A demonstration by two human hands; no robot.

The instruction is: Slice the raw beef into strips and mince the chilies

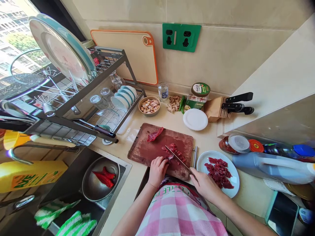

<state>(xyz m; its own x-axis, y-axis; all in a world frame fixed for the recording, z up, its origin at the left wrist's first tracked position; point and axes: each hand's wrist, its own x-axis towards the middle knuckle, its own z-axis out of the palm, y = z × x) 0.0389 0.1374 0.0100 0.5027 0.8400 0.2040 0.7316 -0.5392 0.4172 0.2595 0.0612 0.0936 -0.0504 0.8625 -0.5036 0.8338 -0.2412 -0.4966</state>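
Observation:
A dark red cutting board (147,149) lies on the counter in front of me. My left hand (157,170) is curled, fingertips pressing down on a piece of raw red meat (169,158) near the board's front. My right hand (205,185) grips the handle of a knife (178,159), its blade angled across that meat. Cut slices (176,149) lie beside the blade. Another uncut piece of meat (155,134) rests at the board's far side. A white plate (235,170) to the right holds sliced meat (219,172).
A sink at left holds a metal bowl (90,186) with red chillies (104,177). A dish rack (81,98) stands behind it. Bowl of garlic (149,106), ginger, green chillies, a jar, a white lid (195,119), a knife block (216,109) and lying bottles (270,167) line the counter.

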